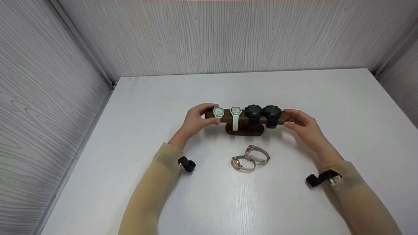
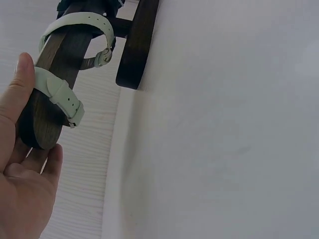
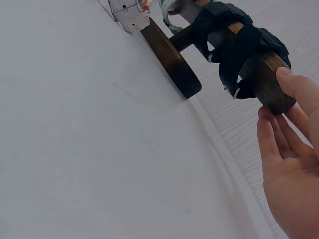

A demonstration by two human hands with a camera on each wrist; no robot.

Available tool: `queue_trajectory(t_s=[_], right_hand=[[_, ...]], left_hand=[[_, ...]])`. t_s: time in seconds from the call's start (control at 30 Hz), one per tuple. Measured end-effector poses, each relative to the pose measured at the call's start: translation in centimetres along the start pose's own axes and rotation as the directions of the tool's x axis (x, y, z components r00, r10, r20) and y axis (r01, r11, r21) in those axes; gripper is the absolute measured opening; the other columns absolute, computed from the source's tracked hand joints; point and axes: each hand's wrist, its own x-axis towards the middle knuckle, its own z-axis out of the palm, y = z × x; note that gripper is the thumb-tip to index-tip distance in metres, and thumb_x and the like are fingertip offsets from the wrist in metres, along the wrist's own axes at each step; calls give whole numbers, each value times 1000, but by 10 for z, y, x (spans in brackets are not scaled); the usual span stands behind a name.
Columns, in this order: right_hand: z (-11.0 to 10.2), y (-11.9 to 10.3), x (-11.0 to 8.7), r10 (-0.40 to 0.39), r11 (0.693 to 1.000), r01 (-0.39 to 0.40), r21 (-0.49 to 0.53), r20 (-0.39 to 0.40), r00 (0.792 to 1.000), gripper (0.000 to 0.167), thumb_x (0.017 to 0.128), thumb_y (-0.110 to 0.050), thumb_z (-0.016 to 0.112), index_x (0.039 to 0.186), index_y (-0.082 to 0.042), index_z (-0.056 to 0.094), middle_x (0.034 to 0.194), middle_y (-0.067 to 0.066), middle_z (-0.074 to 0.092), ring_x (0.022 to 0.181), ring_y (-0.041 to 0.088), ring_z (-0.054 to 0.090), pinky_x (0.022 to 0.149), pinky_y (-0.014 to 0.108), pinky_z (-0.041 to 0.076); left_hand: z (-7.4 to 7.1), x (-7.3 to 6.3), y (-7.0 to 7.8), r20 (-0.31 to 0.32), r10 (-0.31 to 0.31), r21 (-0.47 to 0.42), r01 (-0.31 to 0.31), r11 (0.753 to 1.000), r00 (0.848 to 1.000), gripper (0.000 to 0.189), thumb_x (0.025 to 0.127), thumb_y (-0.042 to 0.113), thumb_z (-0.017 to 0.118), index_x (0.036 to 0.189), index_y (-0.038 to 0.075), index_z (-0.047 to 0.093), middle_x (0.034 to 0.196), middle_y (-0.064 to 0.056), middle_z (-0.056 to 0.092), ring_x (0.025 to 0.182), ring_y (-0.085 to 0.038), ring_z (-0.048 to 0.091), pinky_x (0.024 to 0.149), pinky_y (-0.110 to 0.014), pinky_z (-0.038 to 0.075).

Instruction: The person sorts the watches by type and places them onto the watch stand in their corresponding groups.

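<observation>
A dark wooden watch stand [image 1: 227, 119] stands upright on its oval base [image 1: 245, 131]. Its left end is held by my left hand [image 1: 196, 121], thumb in front and fingers behind. My right hand [image 1: 306, 128] grips the opposite end between thumb and fingers, as the right wrist view also shows. Along the bar, from the left, hang a mint green watch [image 1: 218, 112] beside my left thumb, a second mint watch [image 1: 235, 111], a black watch [image 1: 253, 111] and another black watch [image 1: 272, 112]. In the left wrist view, a mint strap [image 2: 55, 92] wraps the bar near my hand.
On the white table [image 1: 202, 202], in front of the stand, lie two slim watches with pale straps, one watch [image 1: 237, 164] touching or overlapping the other watch [image 1: 261, 157]. A pale wood-grained wall [image 1: 209, 39] rises behind the table, with panels at both sides.
</observation>
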Motion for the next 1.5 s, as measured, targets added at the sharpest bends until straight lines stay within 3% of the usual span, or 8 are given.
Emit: queue_trajectory(t_s=[0.2, 0.37, 0.87, 1.17, 1.5], right_hand=[[-1, -2, -1, -2, 1000, 2, 0, -12, 1000, 46, 91, -15, 67, 134, -7, 54, 118, 4, 59, 107, 15, 55, 87, 19, 47], [0, -1, -2, 6, 1000, -6, 3, -17, 1000, 45, 91, -15, 67, 134, -8, 54, 118, 4, 60, 108, 14, 56, 89, 19, 47], [1, -7, -4, 5, 1000, -5, 10, -3, 1000, 47, 91, -13, 66, 135, -5, 52, 117, 1, 59, 107, 14, 55, 87, 18, 47], [5, -8, -3, -7, 1000, 7, 3, 8, 1000, 47, 91, -12, 66, 135, -4, 52, 118, 2, 60, 109, 14, 54, 88, 18, 46], [3, -2, -2, -27, 999, 27, 30, -4, 1000, 47, 90, -11, 68, 133, -3, 53, 117, 2, 61, 107, 15, 55, 86, 19, 48]], left_hand=[[1, 6, 8, 26, 33, 213, -37, 976, 999, 58, 70, 29, 86, 122, 15, 66, 122, 3, 62, 114, -13, 52, 99, -33, 40], [7, 10, 12, 68, 38, 274, -56, 960, 997, 58, 70, 30, 86, 123, 16, 65, 124, 3, 61, 116, -13, 52, 99, -29, 39], [23, 11, 17, 83, 61, 301, -83, 950, 995, 65, 71, 41, 81, 127, 13, 63, 126, 2, 60, 119, -13, 50, 100, -27, 38], [19, 9, 19, 82, 81, 312, -103, 944, 993, 52, 77, 36, 81, 120, 13, 64, 119, 3, 61, 110, -11, 53, 95, -28, 40], [17, 7, 15, 84, 99, 265, -118, 957, 992, 46, 79, 33, 80, 117, 14, 63, 114, 2, 61, 104, -11, 54, 91, -28, 42]])
